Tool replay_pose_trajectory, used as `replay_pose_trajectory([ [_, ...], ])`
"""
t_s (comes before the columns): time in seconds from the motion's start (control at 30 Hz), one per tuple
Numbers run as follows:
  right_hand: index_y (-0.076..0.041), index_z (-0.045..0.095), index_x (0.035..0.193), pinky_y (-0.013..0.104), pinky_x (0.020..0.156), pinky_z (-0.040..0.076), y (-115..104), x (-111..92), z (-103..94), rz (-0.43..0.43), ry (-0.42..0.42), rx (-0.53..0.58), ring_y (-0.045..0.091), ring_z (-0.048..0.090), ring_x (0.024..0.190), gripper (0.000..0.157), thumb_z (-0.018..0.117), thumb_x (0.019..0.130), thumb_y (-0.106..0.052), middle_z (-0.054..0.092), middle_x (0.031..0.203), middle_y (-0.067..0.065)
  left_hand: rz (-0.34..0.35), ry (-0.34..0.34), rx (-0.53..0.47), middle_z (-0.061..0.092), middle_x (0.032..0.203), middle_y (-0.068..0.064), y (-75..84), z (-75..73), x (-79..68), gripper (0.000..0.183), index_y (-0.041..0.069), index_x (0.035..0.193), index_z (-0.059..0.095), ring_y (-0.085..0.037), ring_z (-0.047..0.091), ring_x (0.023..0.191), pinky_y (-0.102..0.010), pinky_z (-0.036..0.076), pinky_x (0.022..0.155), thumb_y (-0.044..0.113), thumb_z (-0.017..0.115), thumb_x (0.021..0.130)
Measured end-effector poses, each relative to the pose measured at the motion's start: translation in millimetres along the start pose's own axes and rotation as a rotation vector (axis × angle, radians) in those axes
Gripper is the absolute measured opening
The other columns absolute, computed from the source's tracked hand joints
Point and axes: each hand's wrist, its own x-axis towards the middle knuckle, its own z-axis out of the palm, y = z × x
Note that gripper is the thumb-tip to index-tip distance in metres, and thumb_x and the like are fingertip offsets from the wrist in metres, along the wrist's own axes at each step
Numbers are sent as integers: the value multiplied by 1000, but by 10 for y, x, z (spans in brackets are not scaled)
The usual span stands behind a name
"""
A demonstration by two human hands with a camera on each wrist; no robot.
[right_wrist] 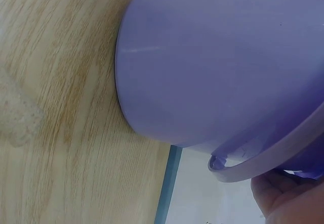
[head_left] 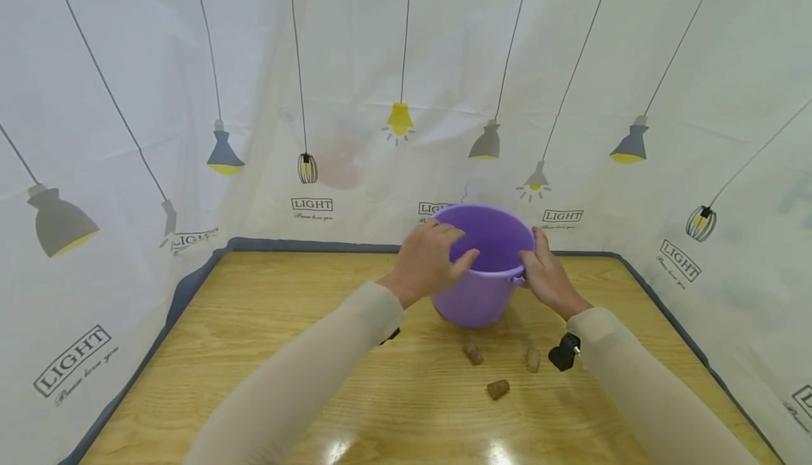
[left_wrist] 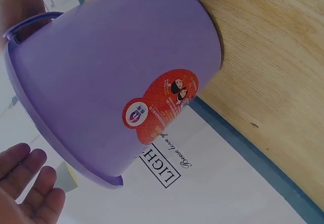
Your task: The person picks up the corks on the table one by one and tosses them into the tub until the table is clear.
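Observation:
A purple plastic bucket (head_left: 472, 303) stands on the wooden table, its mouth facing up. My right hand (head_left: 550, 278) grips its rim on the right side, by the handle joint, thumb over the inner edge. The bucket's handle (right_wrist: 283, 155) hangs across that hand in the right wrist view. At the left of the rim is my left hand (head_left: 428, 257), its fingers loosely bent over the mouth; the left wrist view shows those fingers (left_wrist: 43, 188) apart from the rim. A red sticker (left_wrist: 164, 102) marks the bucket's side. What lies inside the bucket is hidden.
Three cork stoppers lie on the table (head_left: 285, 352) in front of the bucket: one cork (head_left: 473, 353), a paler cork (head_left: 533, 360) and a nearer cork (head_left: 498, 389). A white cloth (head_left: 355, 63) printed with lamps surrounds the table's back and sides.

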Motion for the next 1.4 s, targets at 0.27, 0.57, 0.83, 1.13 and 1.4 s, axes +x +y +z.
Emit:
replay_pose_trajectory([
  [0.27, -11, -6, 164, 27, 76, 59, -10, -6, -3, 1, -30, 35, 26, 62, 96, 68, 30, 108, -23, 40, 148, 36, -77, 82, -115, 74, 116, -10, -87, -11, -97, 39, 3, 117, 73, -28, 66, 112, -39, 51, 102, 36, 67, 97],
  [0.57, -13, -7, 165, 26, 75, 59, 15, 6, -7, 12, -42, 53, 22, 60, 90, 68, 30, 108, -23, 43, 143, 34, -205, 120, -248, 73, 120, -14, -180, 33, -155, 43, 0, 123, 70, -29, 66, 115, -41, 51, 102, 35, 65, 98],
  [0.83, -12, -6, 165, 28, 75, 59, 9, -1, -4, 6, -42, 54, 21, 60, 88, 67, 29, 108, -23, 45, 138, 34, -327, 99, -401, 70, 122, -12, -211, 60, -153, 43, 5, 130, 65, -30, 61, 118, -45, 49, 102, 37, 59, 101],
  [1.13, -11, -5, 164, 28, 75, 60, -7, -15, 0, -5, -42, 55, 23, 61, 90, 67, 29, 108, -22, 43, 141, 35, -461, 6, -515, 56, 142, -15, -249, 150, -166, 62, 2, 145, 51, -30, 50, 134, -48, 46, 108, 48, 52, 103],
  [1.4, -12, -3, 165, 32, 80, 60, 2, -3, 6, 5, -36, 59, 32, 60, 105, 67, 30, 108, -25, 39, 149, 35, -583, -34, -582, 38, 160, -16, -257, 218, -133, 75, 2, 158, 31, -32, 35, 148, -49, 30, 121, 52, 46, 104],
])
